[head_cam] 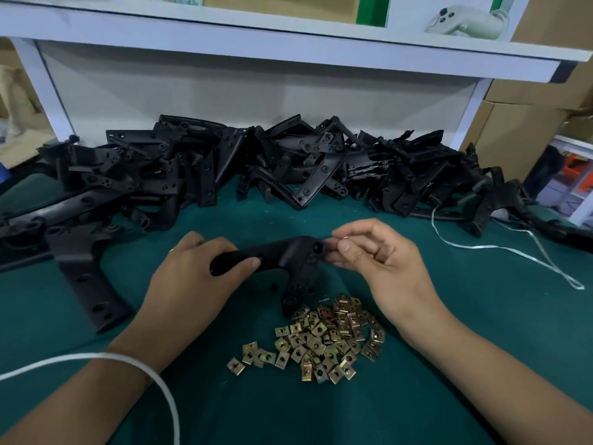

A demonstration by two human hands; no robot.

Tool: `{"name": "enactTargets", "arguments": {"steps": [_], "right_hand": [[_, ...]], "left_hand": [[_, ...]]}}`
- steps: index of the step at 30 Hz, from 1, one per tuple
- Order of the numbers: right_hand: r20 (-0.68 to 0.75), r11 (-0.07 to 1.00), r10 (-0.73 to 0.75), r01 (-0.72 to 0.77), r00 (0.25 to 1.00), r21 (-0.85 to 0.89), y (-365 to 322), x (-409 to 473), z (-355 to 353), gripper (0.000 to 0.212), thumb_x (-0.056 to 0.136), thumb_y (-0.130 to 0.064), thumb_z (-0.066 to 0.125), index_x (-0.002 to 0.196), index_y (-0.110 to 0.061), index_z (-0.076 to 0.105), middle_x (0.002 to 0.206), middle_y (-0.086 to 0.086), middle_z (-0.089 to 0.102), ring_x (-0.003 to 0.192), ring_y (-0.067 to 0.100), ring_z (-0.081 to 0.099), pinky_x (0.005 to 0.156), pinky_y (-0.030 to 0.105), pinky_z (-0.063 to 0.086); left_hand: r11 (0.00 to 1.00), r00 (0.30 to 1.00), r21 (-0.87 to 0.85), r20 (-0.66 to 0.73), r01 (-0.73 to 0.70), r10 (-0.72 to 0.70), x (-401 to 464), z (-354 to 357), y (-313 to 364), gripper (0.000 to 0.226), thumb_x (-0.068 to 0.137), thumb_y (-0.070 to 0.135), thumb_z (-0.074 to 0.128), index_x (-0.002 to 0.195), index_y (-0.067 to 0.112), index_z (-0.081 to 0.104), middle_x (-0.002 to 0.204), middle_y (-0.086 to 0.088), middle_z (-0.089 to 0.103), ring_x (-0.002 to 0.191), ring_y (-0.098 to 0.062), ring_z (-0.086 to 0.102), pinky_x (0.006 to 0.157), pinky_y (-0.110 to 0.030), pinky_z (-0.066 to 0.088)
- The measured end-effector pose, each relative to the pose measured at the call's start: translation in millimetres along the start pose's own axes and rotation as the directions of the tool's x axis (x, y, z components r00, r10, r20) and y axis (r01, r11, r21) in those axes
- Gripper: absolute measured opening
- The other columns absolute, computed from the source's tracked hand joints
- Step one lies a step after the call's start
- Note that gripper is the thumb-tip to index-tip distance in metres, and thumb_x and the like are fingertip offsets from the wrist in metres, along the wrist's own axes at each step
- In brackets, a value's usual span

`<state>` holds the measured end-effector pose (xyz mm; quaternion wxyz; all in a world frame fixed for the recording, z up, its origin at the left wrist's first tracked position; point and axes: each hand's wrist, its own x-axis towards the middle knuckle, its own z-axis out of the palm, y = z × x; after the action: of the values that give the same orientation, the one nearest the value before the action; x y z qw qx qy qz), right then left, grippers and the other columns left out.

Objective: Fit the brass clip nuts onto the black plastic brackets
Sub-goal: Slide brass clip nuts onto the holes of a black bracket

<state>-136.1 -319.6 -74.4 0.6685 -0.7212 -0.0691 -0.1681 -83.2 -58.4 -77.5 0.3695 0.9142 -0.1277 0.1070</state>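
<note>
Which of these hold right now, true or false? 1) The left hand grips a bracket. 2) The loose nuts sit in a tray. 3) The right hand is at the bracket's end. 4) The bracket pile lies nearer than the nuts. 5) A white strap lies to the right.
1) True: the left hand grips the bracket.
2) False: the nuts lie loose on the green mat.
3) True: the right hand's fingers pinch at its end.
4) False: the pile lies behind.
5) True: the strap lies right.

Single head-worn wide-angle view, looking forward and down, close over the bench (481,348); both forearms enter from the bottom edge, shelf (288,43) at top.
</note>
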Motion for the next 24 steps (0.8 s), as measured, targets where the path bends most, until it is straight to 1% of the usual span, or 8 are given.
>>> {"name": "enactTargets", "arguments": {"steps": [4, 6, 8, 11, 15, 17, 20, 24], "right_hand": [[-0.001, 0.988, 0.066, -0.065, 0.998, 0.137, -4, 0, 1, 0.012, 0.108, -0.002, 0.052, 0.117, -0.006, 0.060, 0.114, 0.011, 0.080, 0.110, 0.027, 0.076, 0.097, 0.036, 0.060], [0.012, 0.981, 0.073, -0.074, 0.997, 0.178, -7, 0, 1, 0.012, 0.109, -0.005, 0.050, 0.120, -0.006, 0.055, 0.119, 0.012, 0.078, 0.115, 0.028, 0.074, 0.097, 0.039, 0.060], [0.034, 0.979, 0.074, -0.079, 0.997, 0.187, -9, -1, 1, 0.012, 0.110, -0.008, 0.049, 0.122, -0.006, 0.052, 0.122, 0.012, 0.077, 0.117, 0.029, 0.073, 0.096, 0.039, 0.061], [0.049, 0.981, 0.064, -0.072, 0.997, 0.180, -10, -2, 4, 0.013, 0.110, -0.010, 0.050, 0.122, -0.005, 0.050, 0.121, 0.011, 0.077, 0.111, 0.030, 0.075, 0.089, 0.037, 0.063], [0.046, 0.983, 0.049, -0.056, 0.998, 0.173, -13, -4, 5, 0.013, 0.109, -0.014, 0.054, 0.119, -0.006, 0.051, 0.117, 0.014, 0.078, 0.098, 0.036, 0.077, 0.076, 0.032, 0.062], [0.039, 0.980, 0.038, -0.045, 0.999, 0.195, -14, -4, 5, 0.014, 0.107, -0.015, 0.057, 0.118, -0.007, 0.052, 0.117, 0.015, 0.078, 0.097, 0.035, 0.078, 0.074, 0.031, 0.061], [0.009, 0.973, 0.031, -0.033, 0.999, 0.227, -14, -4, 6, 0.019, 0.101, -0.014, 0.065, 0.118, -0.007, 0.058, 0.116, 0.015, 0.078, 0.095, 0.030, 0.077, 0.075, 0.031, 0.061], [-0.019, 0.958, 0.048, -0.041, 0.999, 0.284, -15, -4, 6, 0.018, 0.094, -0.013, 0.073, 0.111, -0.010, 0.069, 0.109, 0.019, 0.078, 0.091, 0.025, 0.076, 0.080, 0.036, 0.061]], "left_hand": [[1.000, 0.999, -0.023, -0.042, -0.017, 0.016, 3, 2, -5, 0.028, 0.090, 0.060, 0.061, 0.085, 0.033, 0.062, 0.089, 0.008, 0.053, 0.079, -0.007, 0.054, 0.063, -0.029, 0.040], [0.994, 0.998, -0.113, -0.064, 0.000, -0.007, 3, 0, -8, 0.029, 0.093, 0.058, 0.060, 0.084, 0.031, 0.062, 0.080, 0.004, 0.061, 0.072, -0.006, 0.057, 0.056, -0.026, 0.040], [0.968, 0.998, -0.253, -0.062, 0.000, -0.016, 2, -1, -9, 0.031, 0.097, 0.054, 0.058, 0.083, 0.027, 0.063, 0.072, 0.004, 0.068, 0.058, -0.006, 0.058, 0.048, -0.018, 0.041], [0.935, 0.998, -0.351, -0.037, -0.054, 0.044, 1, -2, -9, 0.028, 0.101, 0.045, 0.058, 0.083, 0.024, 0.061, 0.071, 0.005, 0.069, 0.054, -0.008, 0.060, 0.049, -0.014, 0.043], [0.885, 0.991, -0.459, 0.061, -0.081, 0.122, 0, -2, -7, 0.013, 0.097, 0.049, 0.058, 0.104, 0.039, 0.063, 0.069, -0.002, 0.066, 0.049, -0.012, 0.053, 0.048, -0.023, 0.045], [0.876, 0.986, -0.476, 0.088, -0.081, 0.139, -1, -1, -6, 0.020, 0.095, 0.050, 0.059, 0.114, 0.047, 0.064, 0.068, -0.002, 0.065, 0.050, -0.010, 0.051, 0.048, -0.025, 0.044], [0.876, 0.976, -0.467, 0.107, -0.117, 0.188, -4, -2, -4, 0.032, 0.096, 0.046, 0.059, 0.128, 0.054, 0.061, 0.068, 0.000, 0.064, 0.052, -0.004, 0.050, 0.050, -0.019, 0.043], [0.862, 0.965, -0.483, 0.118, -0.152, 0.236, -6, -2, 0, 0.040, 0.094, 0.042, 0.062, 0.130, 0.060, 0.060, 0.067, 0.000, 0.062, 0.053, -0.002, 0.049, 0.052, -0.016, 0.042]]}}
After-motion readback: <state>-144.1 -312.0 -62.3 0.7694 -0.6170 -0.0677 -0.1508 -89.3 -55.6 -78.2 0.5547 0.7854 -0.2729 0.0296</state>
